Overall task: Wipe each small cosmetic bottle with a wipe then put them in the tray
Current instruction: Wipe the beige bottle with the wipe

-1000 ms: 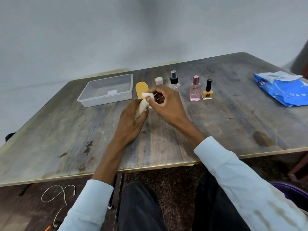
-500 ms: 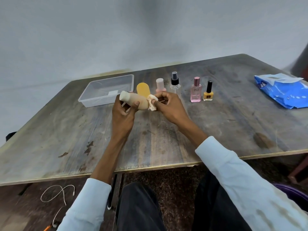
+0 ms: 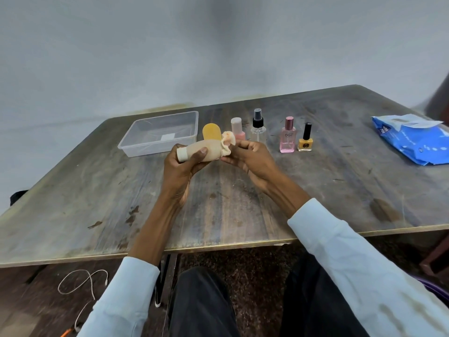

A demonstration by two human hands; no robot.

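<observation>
While the left hand (image 3: 181, 164) grips the beige bottle (image 3: 206, 150) at frame centre and the right hand (image 3: 247, 154) pinches the wipe (image 3: 228, 142) against its end, a loosened grip could drop it short of the tray (image 3: 136, 148).

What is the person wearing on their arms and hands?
Both arms wear long, pale blue sleeves pushed back from the wrists, so the forearms are bare. The left hand and right hand are bare too: no gloves, rings, watch or bracelets show.
</observation>
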